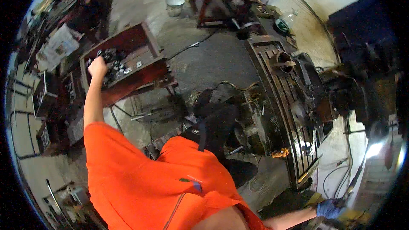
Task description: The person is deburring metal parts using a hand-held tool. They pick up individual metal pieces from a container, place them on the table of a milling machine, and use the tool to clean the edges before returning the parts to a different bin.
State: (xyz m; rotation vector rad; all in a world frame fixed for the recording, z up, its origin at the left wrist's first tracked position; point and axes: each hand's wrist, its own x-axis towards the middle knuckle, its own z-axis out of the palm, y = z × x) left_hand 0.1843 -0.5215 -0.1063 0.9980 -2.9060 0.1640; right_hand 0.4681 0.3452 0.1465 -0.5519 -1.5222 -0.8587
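Observation:
My bare left hand is stretched out over the left end of a dark red box on legs. Its fingers look curled together above a heap of small dark metal parts; whatever they hold is hidden. A few shinier metal pieces lie apart from the heap inside the box. At the lower right, my right hand wears a blue glove and is beside a dark rod-like handle. Blur and shadow hide its fingers, so I cannot make out a grip.
A long slotted machine table runs down the right, bearing a yellow-orange handled tool and a yellow-handled tool. A plastic bottle stands beyond it. Farther off are a white bucket and a dark stand.

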